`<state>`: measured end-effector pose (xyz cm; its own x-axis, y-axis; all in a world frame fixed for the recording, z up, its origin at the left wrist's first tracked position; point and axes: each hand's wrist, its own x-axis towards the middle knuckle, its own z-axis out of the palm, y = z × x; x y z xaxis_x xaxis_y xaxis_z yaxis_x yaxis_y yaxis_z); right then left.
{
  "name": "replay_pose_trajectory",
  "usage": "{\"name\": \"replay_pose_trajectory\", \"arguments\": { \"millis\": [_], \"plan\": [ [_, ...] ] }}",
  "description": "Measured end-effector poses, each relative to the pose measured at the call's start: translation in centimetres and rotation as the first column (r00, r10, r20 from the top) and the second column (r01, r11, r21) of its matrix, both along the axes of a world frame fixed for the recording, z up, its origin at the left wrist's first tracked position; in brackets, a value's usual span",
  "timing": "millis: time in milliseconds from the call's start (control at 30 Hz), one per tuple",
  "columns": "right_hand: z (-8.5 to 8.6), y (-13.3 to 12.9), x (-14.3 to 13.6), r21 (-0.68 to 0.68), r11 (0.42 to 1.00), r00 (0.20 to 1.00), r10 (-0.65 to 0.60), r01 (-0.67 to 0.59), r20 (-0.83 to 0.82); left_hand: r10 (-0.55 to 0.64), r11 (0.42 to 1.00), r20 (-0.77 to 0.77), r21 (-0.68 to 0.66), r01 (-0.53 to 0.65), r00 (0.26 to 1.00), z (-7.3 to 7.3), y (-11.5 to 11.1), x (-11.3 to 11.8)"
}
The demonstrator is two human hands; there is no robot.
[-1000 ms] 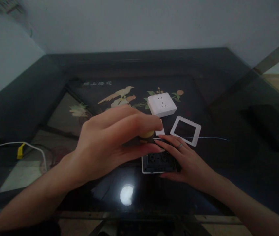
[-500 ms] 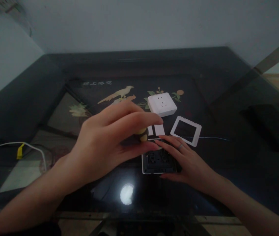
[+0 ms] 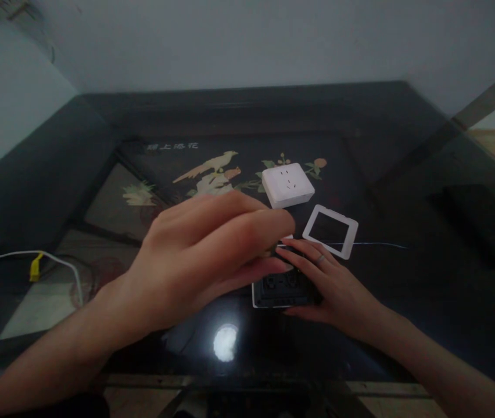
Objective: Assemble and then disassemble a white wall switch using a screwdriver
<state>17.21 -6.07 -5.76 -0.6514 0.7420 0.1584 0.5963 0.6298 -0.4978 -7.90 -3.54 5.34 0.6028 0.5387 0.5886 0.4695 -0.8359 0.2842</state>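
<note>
Left hand (image 3: pixel 204 255): fingers (image 3: pixel 256 223) curled close around a small object, almost wholly hidden in this view; probably a tool handle, held over the work so its tip meets the unit below. Identity not certain.

Right hand (image 3: pixel 339 287): laid flat, fingers (image 3: pixel 304 258) spread and extended, ring on one; pressed on the dark socket module (image 3: pixel 280 289), apparently to keep it from sliding on the glass. Nothing enclosed.

Dark socket module: directly beneath both sets of fingertips, back side up, white rim showing at its near-left edge.

White frame (image 3: pixel 330 230): just beyond the right fingertips, lying flat and apart, set aside within reach.

White socket face (image 3: pixel 288 184): farther out, beyond the left fingertips, face up.

Thin wire (image 3: pixel 378 244): running rightward from the fingers' far side.

Glass tabletop (image 3: pixel 426 302): dark, reflective, painted bird panel beneath.

White cable with yellow tag (image 3: pixel 36 264): well left of the left wrist.
</note>
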Motion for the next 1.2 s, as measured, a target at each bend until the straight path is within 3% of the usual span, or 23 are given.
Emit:
{"name": "replay_pose_trajectory", "arguments": {
  "millis": [67,200,267,500,667,767,967,1200],
  "plan": [
    [-0.2,0.0,0.1,0.029,1.000,1.000,0.003,-0.003,0.004,-0.013,1.000,0.017,0.012,0.012,1.000,0.1,-0.2,0.3],
    [-0.3,-0.1,0.1,0.084,0.996,1.000,0.010,-0.009,-0.007,-0.053,0.977,-0.039,-0.209,0.044,0.998,1.7,-0.7,0.0],
    [-0.2,-0.1,0.0,0.083,0.997,1.000,0.008,-0.007,-0.003,-0.089,0.964,-0.052,-0.255,0.073,0.995,2.2,-0.7,-0.3],
    [0.0,0.0,0.0,0.052,0.999,1.000,0.006,-0.006,-0.001,-0.041,0.994,-0.024,-0.106,0.039,0.999,1.3,-0.3,-0.2],
    [-0.1,0.1,0.0,0.065,0.998,0.999,0.009,-0.011,0.033,-0.038,0.958,-0.116,-0.286,0.003,0.993,2.2,-1.0,-0.7],
    [-0.1,0.0,0.0,0.096,0.995,1.000,0.011,-0.013,0.028,-0.060,0.950,-0.120,-0.310,0.020,0.991,2.1,-1.0,-0.8],
    [0.0,0.0,0.0,0.080,0.997,1.000,0.010,-0.012,0.021,-0.009,0.998,-0.059,-0.062,0.005,0.998,0.8,-0.6,0.0],
    [0.0,0.0,-0.1,0.077,0.997,0.999,0.012,-0.015,0.030,-0.046,0.962,-0.131,-0.274,0.009,0.990,1.7,-0.8,-0.6]
  ]
}}
